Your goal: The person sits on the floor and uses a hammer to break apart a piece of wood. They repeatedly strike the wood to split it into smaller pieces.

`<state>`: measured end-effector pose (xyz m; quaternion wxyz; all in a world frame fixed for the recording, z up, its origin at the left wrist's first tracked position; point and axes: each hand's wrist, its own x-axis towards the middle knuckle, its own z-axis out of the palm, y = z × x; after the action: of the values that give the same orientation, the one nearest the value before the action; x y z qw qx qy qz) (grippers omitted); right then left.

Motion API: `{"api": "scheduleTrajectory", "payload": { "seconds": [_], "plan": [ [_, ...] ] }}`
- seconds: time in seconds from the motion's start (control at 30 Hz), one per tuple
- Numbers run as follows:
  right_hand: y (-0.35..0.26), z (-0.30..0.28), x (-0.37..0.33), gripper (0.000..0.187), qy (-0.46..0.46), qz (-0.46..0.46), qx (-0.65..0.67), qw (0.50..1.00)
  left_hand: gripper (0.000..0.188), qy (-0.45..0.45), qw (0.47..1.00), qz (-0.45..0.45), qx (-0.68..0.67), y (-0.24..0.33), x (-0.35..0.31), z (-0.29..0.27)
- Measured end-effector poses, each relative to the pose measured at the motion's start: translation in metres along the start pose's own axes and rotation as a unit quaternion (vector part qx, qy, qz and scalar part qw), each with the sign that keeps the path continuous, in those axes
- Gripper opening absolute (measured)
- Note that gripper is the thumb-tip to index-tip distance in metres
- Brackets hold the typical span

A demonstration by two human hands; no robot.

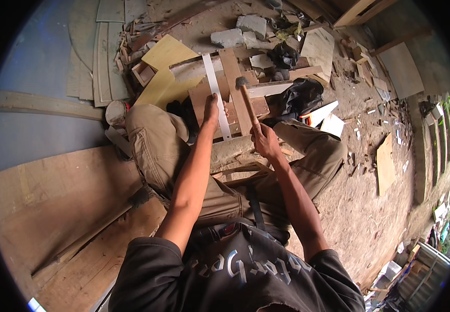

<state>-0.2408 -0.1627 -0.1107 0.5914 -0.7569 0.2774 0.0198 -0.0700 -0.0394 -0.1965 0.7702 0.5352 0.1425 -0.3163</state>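
Observation:
My left hand [212, 110] is closed around a long, narrow white strip [211, 73], with the thumb lying along its face. The strip stands lengthwise over a brown wooden board [198, 96] between my knees. In my right hand [265, 141] is a hammer [250, 105], gripped low on its wooden handle. Its dark head points away from me, raised beside a wooden plank [234, 83] that runs parallel to the strip. Whether the strip is fastened to the wood beneath I cannot tell.
Yellow sheet pieces [168, 52] lie beyond my left knee. Concrete blocks [226, 38] and black plastic bags [301, 97] sit farther out. A brown panel [58, 192] leans at the left. Wood scraps litter the dirt floor [365, 208], with a loose board [385, 165] on the right.

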Motion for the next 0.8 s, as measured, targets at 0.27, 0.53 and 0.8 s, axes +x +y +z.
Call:
{"api": "scheduleTrajectory", "payload": {
  "seconds": [0.27,0.53,0.8],
  "plan": [
    [0.020,0.001,0.011,0.054,0.047,-0.032,-0.092,0.994,0.030,-0.005,1.000,0.011,0.018,-0.005,0.006,-0.009],
    [0.014,-0.024,0.010,0.047,0.131,-0.067,0.024,0.989,0.032,-0.004,0.999,0.016,0.044,0.004,0.011,-0.011],
    [0.016,-0.018,0.004,0.040,0.127,-0.129,-0.122,0.976,0.037,-0.005,0.988,0.048,0.150,0.016,0.006,-0.010]
  ]
}}
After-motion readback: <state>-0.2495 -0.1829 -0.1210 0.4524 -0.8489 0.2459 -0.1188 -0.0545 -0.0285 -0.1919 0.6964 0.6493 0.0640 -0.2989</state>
